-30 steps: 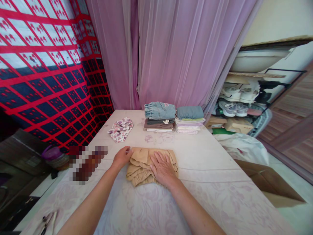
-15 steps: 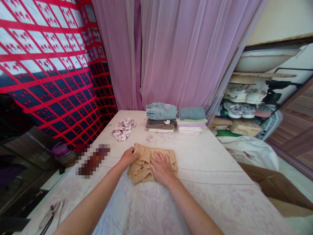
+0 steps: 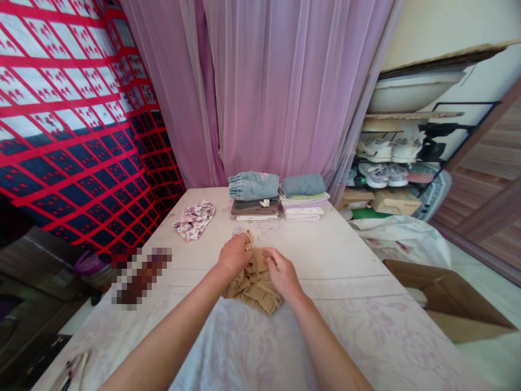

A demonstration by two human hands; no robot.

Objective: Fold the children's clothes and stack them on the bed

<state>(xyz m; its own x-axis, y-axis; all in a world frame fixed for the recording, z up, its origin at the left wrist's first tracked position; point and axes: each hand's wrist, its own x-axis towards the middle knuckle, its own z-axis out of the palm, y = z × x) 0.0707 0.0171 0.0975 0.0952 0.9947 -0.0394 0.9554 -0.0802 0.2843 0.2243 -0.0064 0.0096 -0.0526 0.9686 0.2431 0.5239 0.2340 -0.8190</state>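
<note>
A pair of tan pants point(image 3: 254, 290) lies bunched on the patterned sheet in front of me, its gathered elastic edge toward me. My left hand point(image 3: 236, 254) is closed on the far left part of the cloth, with a fold sticking up past the fingers. On the right side, my right hand point(image 3: 280, 271) pinches the cloth's far edge between thumb and fingers. Beyond the hands stand two piles of folded clothes: folded jeans point(image 3: 254, 186) top the left one, and a blue-grey folded garment point(image 3: 303, 185) tops the right one. A floral cloth point(image 3: 194, 220) lies crumpled at the far left.
The sheet-covered surface point(image 3: 337, 320) ends at a purple curtain point(image 3: 277, 98). A pixelated patch covers something at its left edge. Glasses point(image 3: 73, 372) lie near left. To the right are an open cardboard box point(image 3: 448, 296) and a shoe rack with shoes point(image 3: 382, 175).
My left hand has moved right and lifted its side of the pants inward. My right hand, flat on the cloth before, now pinches its edge. The view has shifted slightly right.
</note>
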